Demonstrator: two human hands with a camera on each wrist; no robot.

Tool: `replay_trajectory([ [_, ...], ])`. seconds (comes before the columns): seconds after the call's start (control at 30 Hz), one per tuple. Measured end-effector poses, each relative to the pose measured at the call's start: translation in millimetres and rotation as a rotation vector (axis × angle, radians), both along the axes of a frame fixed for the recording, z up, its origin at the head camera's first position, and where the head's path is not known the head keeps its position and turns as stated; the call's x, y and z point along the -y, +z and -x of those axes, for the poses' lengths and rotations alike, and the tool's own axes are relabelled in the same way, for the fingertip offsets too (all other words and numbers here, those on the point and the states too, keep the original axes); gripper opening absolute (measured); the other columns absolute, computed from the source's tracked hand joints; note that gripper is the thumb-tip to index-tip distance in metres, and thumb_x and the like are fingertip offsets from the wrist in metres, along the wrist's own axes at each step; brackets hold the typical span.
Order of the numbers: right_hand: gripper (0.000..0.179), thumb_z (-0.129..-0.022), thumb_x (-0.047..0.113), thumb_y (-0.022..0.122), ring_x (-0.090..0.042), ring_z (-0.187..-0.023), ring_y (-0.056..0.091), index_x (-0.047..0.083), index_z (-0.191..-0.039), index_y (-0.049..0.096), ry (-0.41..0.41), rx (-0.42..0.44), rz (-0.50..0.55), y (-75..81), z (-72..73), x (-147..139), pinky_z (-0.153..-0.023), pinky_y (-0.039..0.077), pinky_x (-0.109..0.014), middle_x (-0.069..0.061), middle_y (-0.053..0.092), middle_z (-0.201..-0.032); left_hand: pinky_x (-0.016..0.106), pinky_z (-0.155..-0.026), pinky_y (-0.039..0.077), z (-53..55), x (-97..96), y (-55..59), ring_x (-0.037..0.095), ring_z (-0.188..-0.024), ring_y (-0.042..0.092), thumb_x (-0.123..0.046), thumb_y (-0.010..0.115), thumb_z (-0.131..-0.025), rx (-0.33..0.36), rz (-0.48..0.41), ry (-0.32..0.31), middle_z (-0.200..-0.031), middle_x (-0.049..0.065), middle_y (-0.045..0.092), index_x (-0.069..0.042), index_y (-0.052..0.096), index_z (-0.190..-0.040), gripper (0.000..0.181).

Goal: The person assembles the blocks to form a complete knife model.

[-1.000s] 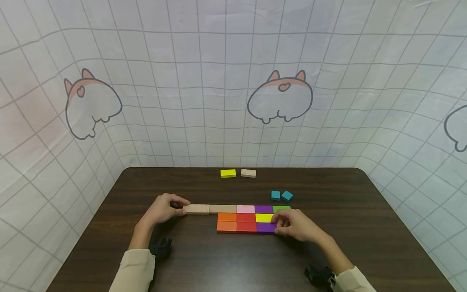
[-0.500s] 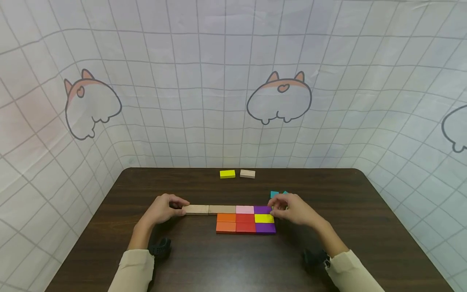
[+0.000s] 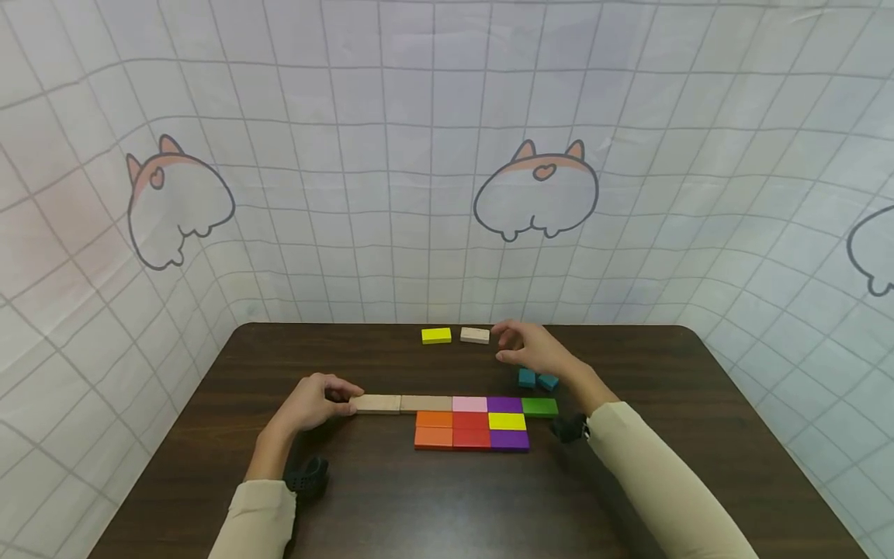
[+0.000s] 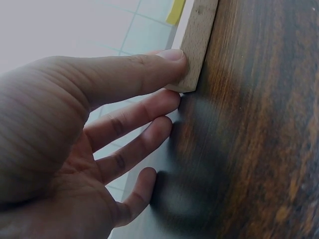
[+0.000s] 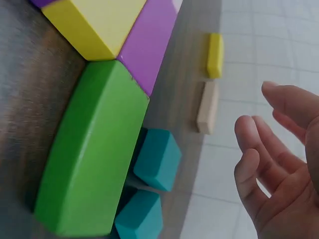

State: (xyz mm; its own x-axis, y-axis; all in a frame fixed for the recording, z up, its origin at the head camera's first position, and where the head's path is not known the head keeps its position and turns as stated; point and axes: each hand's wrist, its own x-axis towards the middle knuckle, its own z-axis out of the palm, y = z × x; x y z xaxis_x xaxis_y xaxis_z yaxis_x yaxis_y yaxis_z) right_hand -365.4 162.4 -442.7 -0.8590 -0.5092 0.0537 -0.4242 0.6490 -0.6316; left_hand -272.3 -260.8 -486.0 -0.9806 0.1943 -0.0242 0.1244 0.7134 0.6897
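The right hand (image 3: 527, 347) has moved from the right end of the row up towards the far edge of the table (image 3: 461, 497), uncovering the green block (image 3: 540, 407); the left hand (image 3: 312, 401) has stayed put. The far wood block (image 3: 475, 335) and far yellow block (image 3: 436, 335) lie close to that edge, a narrow gap between them. The right fingers are loosely bent, apart and holding nothing, just beside the far wood block, with a gap showing in the right wrist view. Two teal blocks (image 3: 527, 378) sit under that forearm, behind the green block. Open tabletop stretches left of the row and along its near side. The left hand pinches the outer end of the left wood block (image 3: 375, 404) between thumb and forefinger, other fingers spread. That block is pale, fine-grained and square-cornered, flat on the table, end to end with the second wood block (image 3: 426, 403), then pink (image 3: 469, 404), purple (image 3: 505, 404) and green. Orange (image 3: 434, 439), red (image 3: 471, 439), yellow (image 3: 507, 421) and purple blocks butt against the row's near side.
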Motion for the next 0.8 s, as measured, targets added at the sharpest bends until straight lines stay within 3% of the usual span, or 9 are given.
replay_trajectory([
  [0.13, 0.052, -0.096, 0.018, 0.072, -0.025, -0.095, 0.064, 0.007, -0.144, 0.054, -0.025, 0.033, -0.03, -5.5, 15.5, 9.3, -0.082, 0.055, -0.04, -0.018, 0.064, -0.128, 0.033, -0.075, 0.049, -0.3, 0.9, -0.7, 0.016, -0.085, 0.059, -0.015, 0.081, -0.088, 0.011, -0.003, 0.005, -0.1, 0.002, 0.072, -0.016, 0.081, -0.11, 0.021],
  [0.4, 0.055, -0.096, 0.015, 0.072, -0.038, -0.123, 0.059, 0.008, -0.147, 0.052, -0.086, 0.096, -0.047, -22.3, 44.3, 16.5, -0.1, 0.051, -0.052, -0.021, 0.059, -0.138, 0.032, -0.075, 0.049, 1.5, -0.3, -3.0, 0.016, -0.086, 0.059, -0.016, 0.081, -0.088, 0.01, -0.005, -0.004, -0.1, 0.002, 0.072, -0.017, 0.081, -0.11, 0.022],
  [0.57, 0.057, -0.096, 0.013, 0.072, -0.04, -0.127, 0.056, 0.007, -0.149, 0.051, -0.093, 0.111, -0.057, -29.2, 57.3, 22.3, -0.104, 0.048, -0.054, -0.024, 0.056, -0.142, 0.034, -0.075, 0.049, 0.7, -1.9, -3.4, 0.017, -0.085, 0.058, -0.014, 0.081, -0.088, 0.012, -0.009, -0.006, -0.1, 0.002, 0.071, -0.017, 0.081, -0.11, 0.022],
  [0.8, 0.049, -0.094, 0.011, 0.074, -0.04, -0.13, 0.054, 0.004, -0.139, 0.058, -0.116, 0.099, -0.095, -36.3, 68.8, 33.7, -0.109, 0.044, -0.053, -0.024, 0.058, -0.14, 0.033, -0.074, 0.049, 1.8, -0.7, -3.4, 0.016, -0.085, 0.059, -0.015, 0.081, -0.088, 0.003, -0.006, -0.008, -0.098, 0.001, 0.072, -0.017, 0.081, -0.11, 0.022],
])
